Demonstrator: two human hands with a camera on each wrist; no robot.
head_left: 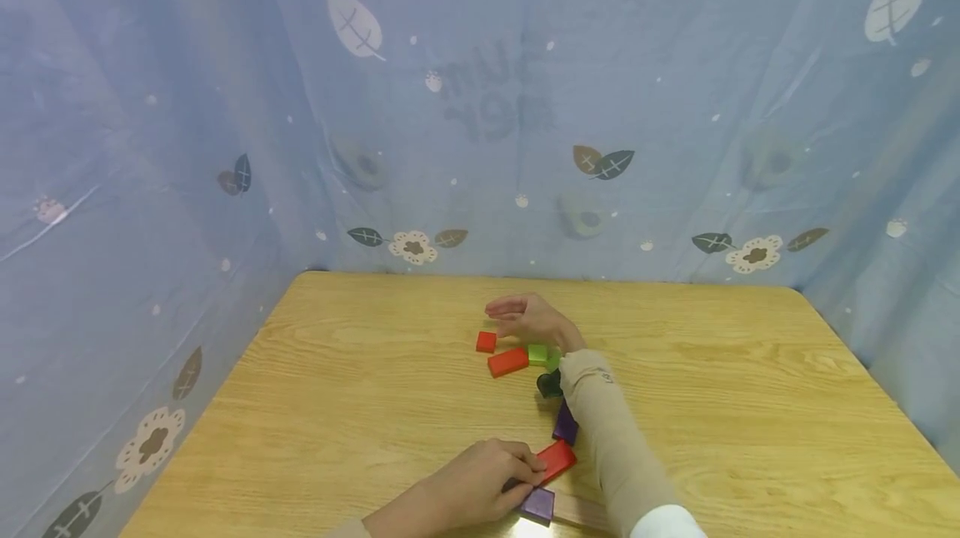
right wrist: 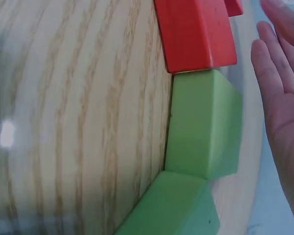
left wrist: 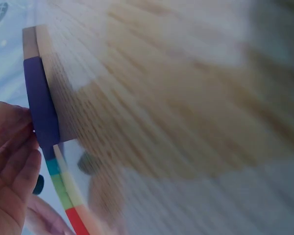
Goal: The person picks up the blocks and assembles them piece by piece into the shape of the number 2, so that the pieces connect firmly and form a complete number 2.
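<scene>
My left hand [head_left: 487, 480] grips the near end of a red block [head_left: 557, 461] between fingers and thumb. Right beside the thumb lies a light purple block [head_left: 537, 508]; it hides most of the red block in the left wrist view. My right hand [head_left: 532, 317] hovers behind the far end of the curved block row, fingers loosely extended and holding nothing. Nearest to it are a small red block [head_left: 486, 342], a longer red block [head_left: 508, 362] and a light green block [head_left: 537, 355]. In the right wrist view another green block [right wrist: 171, 208] touches the first green one.
A dark green piece [head_left: 550, 384] and a dark purple block [head_left: 566, 424] lie in the row's middle, partly behind my right sleeve [head_left: 622, 438]. A wood-coloured block [head_left: 581, 512] sits near the front. A patterned blue cloth [head_left: 480, 105] hangs behind the wooden table [head_left: 337, 388].
</scene>
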